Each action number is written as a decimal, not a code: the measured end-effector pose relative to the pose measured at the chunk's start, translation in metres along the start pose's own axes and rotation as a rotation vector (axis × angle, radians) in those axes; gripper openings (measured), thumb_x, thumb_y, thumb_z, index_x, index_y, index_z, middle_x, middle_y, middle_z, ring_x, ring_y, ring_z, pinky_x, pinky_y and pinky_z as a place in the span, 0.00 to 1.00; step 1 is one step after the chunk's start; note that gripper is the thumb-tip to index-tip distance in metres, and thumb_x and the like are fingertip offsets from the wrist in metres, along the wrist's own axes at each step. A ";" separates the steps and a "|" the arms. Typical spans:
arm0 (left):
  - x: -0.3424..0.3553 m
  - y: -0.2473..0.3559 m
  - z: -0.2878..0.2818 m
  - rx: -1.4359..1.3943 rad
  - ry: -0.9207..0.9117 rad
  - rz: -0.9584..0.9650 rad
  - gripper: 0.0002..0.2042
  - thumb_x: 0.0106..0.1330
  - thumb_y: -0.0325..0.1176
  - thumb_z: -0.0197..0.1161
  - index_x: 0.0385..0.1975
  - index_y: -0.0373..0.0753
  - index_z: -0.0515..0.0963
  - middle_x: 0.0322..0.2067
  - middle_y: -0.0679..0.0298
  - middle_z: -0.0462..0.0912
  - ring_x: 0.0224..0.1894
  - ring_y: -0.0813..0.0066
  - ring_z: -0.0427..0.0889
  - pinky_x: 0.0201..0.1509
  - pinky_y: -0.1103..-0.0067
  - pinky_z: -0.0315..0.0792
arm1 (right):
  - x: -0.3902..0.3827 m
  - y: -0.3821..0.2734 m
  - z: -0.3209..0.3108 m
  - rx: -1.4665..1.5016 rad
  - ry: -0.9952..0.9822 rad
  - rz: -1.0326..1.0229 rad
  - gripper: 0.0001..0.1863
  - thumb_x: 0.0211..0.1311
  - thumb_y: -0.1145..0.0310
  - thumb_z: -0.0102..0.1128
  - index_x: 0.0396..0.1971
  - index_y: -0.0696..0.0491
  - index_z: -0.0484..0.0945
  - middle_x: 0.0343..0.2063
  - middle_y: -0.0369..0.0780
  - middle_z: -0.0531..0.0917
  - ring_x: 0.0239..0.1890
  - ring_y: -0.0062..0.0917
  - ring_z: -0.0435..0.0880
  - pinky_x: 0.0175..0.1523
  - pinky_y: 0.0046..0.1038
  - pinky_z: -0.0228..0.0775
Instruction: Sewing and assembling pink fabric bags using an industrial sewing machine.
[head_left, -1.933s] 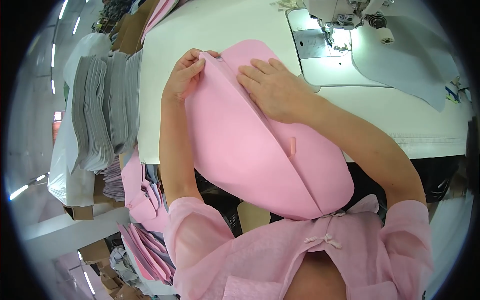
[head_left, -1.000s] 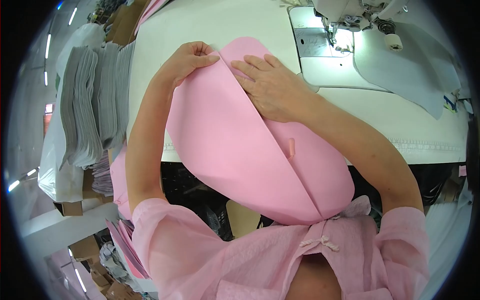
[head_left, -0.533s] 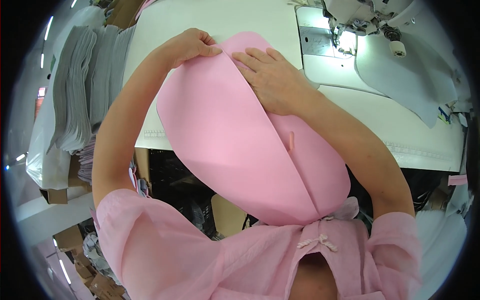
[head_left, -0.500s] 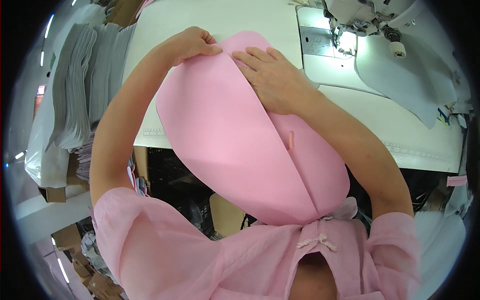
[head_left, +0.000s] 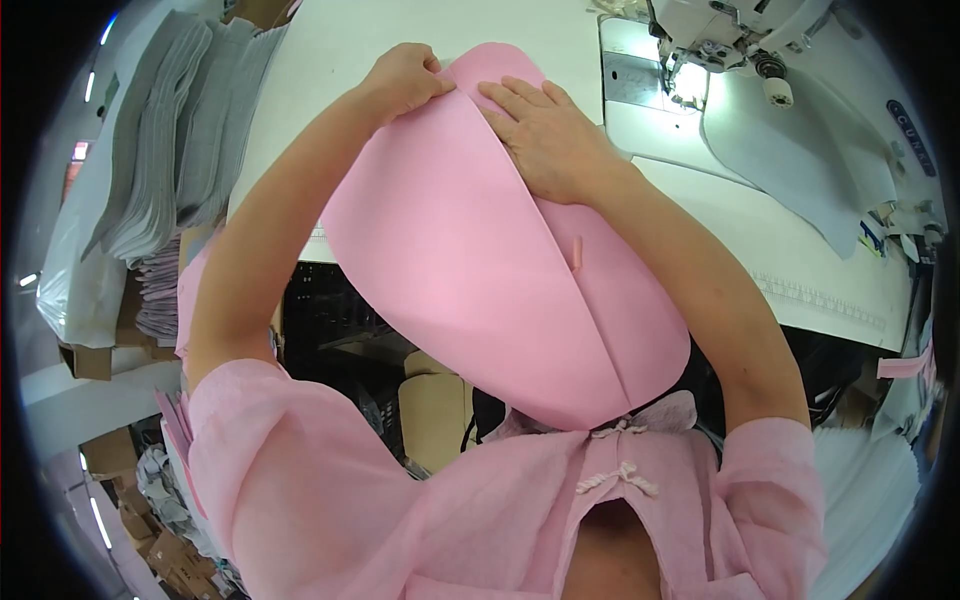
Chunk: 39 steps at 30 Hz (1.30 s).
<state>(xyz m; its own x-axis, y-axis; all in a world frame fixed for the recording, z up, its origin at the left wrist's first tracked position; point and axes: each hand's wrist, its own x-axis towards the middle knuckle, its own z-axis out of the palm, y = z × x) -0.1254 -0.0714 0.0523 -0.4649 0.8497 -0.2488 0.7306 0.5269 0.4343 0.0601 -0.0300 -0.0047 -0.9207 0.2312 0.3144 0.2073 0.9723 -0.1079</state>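
From the head view, I am watching a person's two bare hands working on one pink panel (head_left: pixel 450 260), which is lying partly on the white worktop (head_left: pixel 320 70) and hanging over its near edge toward the person's pink garment (head_left: pixel 490 520). A straight edge is running across the panel from eleven to five o'clock, one layer overlapping another; whether it is folded or made of two pieces, I cannot tell. A small pink tab (head_left: pixel 576 253) is standing out just to the three o'clock side of that edge.

The left hand (head_left: pixel 410 82) is pinching the panel's rim at eleven o'clock, thumb and fingers drawn narrow on the material. The right hand (head_left: pixel 560 145) is lying flat toward one o'clock, its fingers slightly spread, covering part of the panel and gripping nothing.

Around the panel, a sewing machine (head_left: pixel 715 35) is standing between one and two o'clock, its lamp shining on the metal plate (head_left: pixel 635 78). A grey sheet (head_left: pixel 790 140) is lying between two and three o'clock. Stacked grey pieces (head_left: pixel 165 140) are leaning near ten o'clock, and a beige seat (head_left: pixel 425 420) is showing at seven.
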 end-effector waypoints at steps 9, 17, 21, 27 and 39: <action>0.007 0.009 0.017 -0.018 0.185 0.304 0.09 0.50 0.33 0.62 0.23 0.35 0.70 0.21 0.60 0.74 0.24 0.72 0.71 0.30 0.77 0.67 | -0.011 -0.006 -0.001 -0.063 0.079 0.173 0.23 0.59 0.59 0.37 0.53 0.53 0.64 0.52 0.43 0.65 0.56 0.33 0.60 0.55 0.37 0.52; 0.020 0.072 0.049 -0.097 -0.083 0.713 0.09 0.46 0.28 0.63 0.26 0.35 0.71 0.22 0.61 0.76 0.24 0.68 0.71 0.31 0.76 0.67 | -0.063 -0.009 -0.047 -0.096 -0.123 0.338 0.27 0.51 0.50 0.51 0.41 0.60 0.69 0.37 0.42 0.70 0.41 0.28 0.67 0.40 0.30 0.59; 0.012 0.078 0.062 0.030 0.126 0.807 0.11 0.46 0.31 0.64 0.29 0.37 0.73 0.29 0.62 0.77 0.35 0.66 0.74 0.39 0.74 0.69 | -0.072 0.009 -0.051 -0.064 -0.063 0.242 0.29 0.48 0.47 0.54 0.38 0.59 0.72 0.38 0.42 0.71 0.41 0.29 0.67 0.43 0.30 0.60; -0.010 0.082 0.069 0.177 0.195 0.745 0.08 0.51 0.31 0.59 0.30 0.37 0.73 0.32 0.60 0.75 0.34 0.61 0.74 0.39 0.73 0.68 | -0.080 0.025 -0.028 0.022 0.277 0.112 0.28 0.48 0.47 0.54 0.38 0.59 0.72 0.37 0.43 0.71 0.45 0.33 0.66 0.51 0.32 0.57; -0.050 0.070 0.084 0.264 0.367 0.870 0.18 0.49 0.32 0.53 0.41 0.34 0.70 0.42 0.54 0.72 0.44 0.53 0.69 0.48 0.67 0.65 | -0.080 0.027 -0.026 0.089 0.247 0.123 0.24 0.48 0.50 0.54 0.34 0.58 0.72 0.37 0.42 0.72 0.45 0.30 0.68 0.51 0.29 0.58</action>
<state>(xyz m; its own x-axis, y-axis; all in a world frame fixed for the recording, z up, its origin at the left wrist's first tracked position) -0.0092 -0.0753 0.0218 0.1952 0.9079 0.3710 0.9595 -0.2551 0.1195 0.1484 -0.0213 -0.0081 -0.7795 0.3593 0.5131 0.2729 0.9321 -0.2382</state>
